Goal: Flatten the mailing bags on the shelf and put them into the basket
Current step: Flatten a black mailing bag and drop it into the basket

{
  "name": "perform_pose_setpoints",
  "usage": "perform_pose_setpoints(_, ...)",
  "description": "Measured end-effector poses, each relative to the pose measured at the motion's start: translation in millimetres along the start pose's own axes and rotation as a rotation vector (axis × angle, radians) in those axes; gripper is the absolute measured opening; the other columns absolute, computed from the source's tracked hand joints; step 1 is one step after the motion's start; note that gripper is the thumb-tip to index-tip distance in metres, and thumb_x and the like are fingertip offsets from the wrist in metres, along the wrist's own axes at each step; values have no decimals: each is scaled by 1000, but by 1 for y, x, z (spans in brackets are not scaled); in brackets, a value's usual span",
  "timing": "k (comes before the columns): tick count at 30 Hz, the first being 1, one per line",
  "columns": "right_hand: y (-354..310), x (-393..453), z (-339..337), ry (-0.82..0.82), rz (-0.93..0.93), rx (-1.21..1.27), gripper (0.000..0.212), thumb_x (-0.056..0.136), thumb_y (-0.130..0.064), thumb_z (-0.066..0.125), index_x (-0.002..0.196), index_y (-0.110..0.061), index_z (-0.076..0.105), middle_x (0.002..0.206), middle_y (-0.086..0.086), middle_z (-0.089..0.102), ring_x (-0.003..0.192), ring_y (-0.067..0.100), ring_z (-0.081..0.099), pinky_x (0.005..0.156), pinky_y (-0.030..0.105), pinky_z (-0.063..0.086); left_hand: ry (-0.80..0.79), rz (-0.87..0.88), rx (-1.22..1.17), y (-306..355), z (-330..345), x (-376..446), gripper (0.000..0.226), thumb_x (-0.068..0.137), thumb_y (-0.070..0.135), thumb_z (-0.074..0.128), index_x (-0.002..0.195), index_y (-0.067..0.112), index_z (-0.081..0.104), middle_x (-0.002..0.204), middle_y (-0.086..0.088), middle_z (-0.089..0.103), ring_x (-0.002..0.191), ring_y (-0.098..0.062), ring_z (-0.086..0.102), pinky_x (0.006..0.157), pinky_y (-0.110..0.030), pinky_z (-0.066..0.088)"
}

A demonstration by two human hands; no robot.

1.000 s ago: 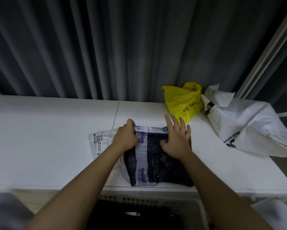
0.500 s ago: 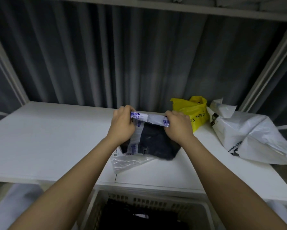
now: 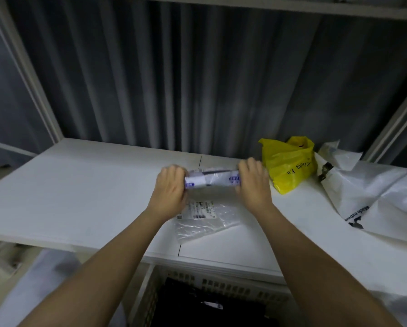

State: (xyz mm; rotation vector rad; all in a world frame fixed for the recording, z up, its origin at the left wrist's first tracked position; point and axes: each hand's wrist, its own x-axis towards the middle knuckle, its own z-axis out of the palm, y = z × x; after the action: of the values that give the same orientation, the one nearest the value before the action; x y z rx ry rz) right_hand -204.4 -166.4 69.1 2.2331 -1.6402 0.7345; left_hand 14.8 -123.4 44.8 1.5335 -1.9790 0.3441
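Change: half a second back we saw the dark parcel hanging below the two hands, its lower edge near the shelf; now we see only a narrow band of it stretched between them, higher over the board, and the clear sheet under it lies fully uncovered.
Shelf (image 3: 80,197): a flat white matt board across the middle of the frame, with a thin seam running front to back near its centre.
Left hand (image 3: 170,192): at centre frame, fingers curled round the left end of the mailing bag, knuckles toward us.
Mailing bag (image 3: 213,180): glossy, crinkled white plastic with blue printed marks and something dark inside; we see it edge-on as a slim strip, its long axis running left to right across the frame, held clear above the shelf between the two hands.
Clear bag (image 3: 207,220): thin, wrinkled see-through film with a small printed label, lying flat on the shelf just below the hands.
Right hand (image 3: 253,185): fingers folded over the right end of the same strip, gripping it.
Yellow bag (image 3: 288,164): shiny, crumpled, puffed up, at right of centre.
White bag (image 3: 372,197): large, soft and creased, with dark lettering, at the right edge.
Basket (image 3: 221,286): pale slotted plastic at the lower centre, dark contents inside.
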Motion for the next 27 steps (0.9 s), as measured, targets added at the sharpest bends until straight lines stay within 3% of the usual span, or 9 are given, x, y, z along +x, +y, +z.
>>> perform_pose_setpoints(3, 13, -43, 34, -615, -42, -2, 41, 81, -28, 63, 118, -19, 47, 131, 7, 42, 125, 29, 35, 103, 39, 28, -656, -19, 89, -10, 20, -39, 76, 74, 84, 29, 108, 19, 48, 111, -2, 44, 106, -22, 41, 96, -38, 29)
perform_pose_setpoints(5, 22, -68, 53, -924, 31, 74, 48, 78, -33, 67, 119, -24, 45, 140, 5, 32, 131, 27, 26, 107, 40, 23, -828, -104, 71, -11, 33, -59, 89, 58, 94, 17, 103, 23, 47, 109, 2, 41, 106, -17, 34, 98, -36, 26)
perform_pose_setpoints(6, 25, -77, 61, -947, 82, 148, 46, 78, -34, 67, 118, -26, 46, 141, 3, 32, 131, 26, 26, 107, 39, 24, -807, -187, 18, -12, 40, -64, 84, 61, 94, 15, 97, 24, 46, 104, 3, 40, 103, -16, 34, 94, -34, 28)
perform_pose_setpoints(9, 28, -84, 72, -697, 184, 304, 28, 84, -35, 63, 110, -24, 56, 134, 1, 44, 127, 24, 35, 103, 34, 30, -534, -353, -61, -10, 53, -62, 56, 86, 72, 32, 92, 19, 46, 101, -1, 46, 101, -21, 41, 83, -33, 34)
perform_pose_setpoints(12, 27, -76, 78, -484, 290, 370, 22, 88, -36, 59, 104, -21, 59, 125, -1, 50, 119, 23, 39, 97, 33, 33, -291, -561, -38, -6, 61, -51, 41, 94, 49, 47, 106, 9, 48, 112, -12, 48, 105, -28, 43, 83, -38, 41)
perform_pose_setpoints(15, 23, -61, 89, -336, 496, 402, 35, 93, -44, 50, 117, -18, 56, 131, 6, 47, 122, 28, 40, 98, 40, 35, -373, -859, -125, -7, 72, -40, 61, 92, 53, 48, 125, 2, 41, 125, -20, 44, 117, -36, 41, 93, -44, 40)
perform_pose_setpoints(17, 23, -52, 98, -362, 650, 411, 51, 95, -47, 47, 135, -15, 44, 139, 14, 42, 126, 34, 39, 101, 46, 37, -500, -971, -184, -13, 82, -37, 67, 92, 56, 47, 130, 2, 37, 130, -21, 43, 123, -37, 39, 99, -44, 35)
perform_pose_setpoints(21, 29, -43, 111, -446, 820, 474, 65, 91, -35, 56, 145, -14, 28, 138, 18, 41, 125, 39, 41, 100, 47, 38, -564, -992, -261, -18, 93, -35, 54, 94, 45, 50, 126, 2, 40, 127, -21, 45, 120, -38, 42, 98, -42, 36)
perform_pose_setpoints(27, 41, -46, 111, -290, 909, 636, 53, 89, -19, 58, 138, -12, 38, 129, 18, 40, 114, 37, 49, 89, 41, 46, -478, -996, -549, -19, 94, -24, 37, 84, 27, 55, 112, 6, 42, 113, -16, 54, 105, -35, 54, 90, -46, 47)
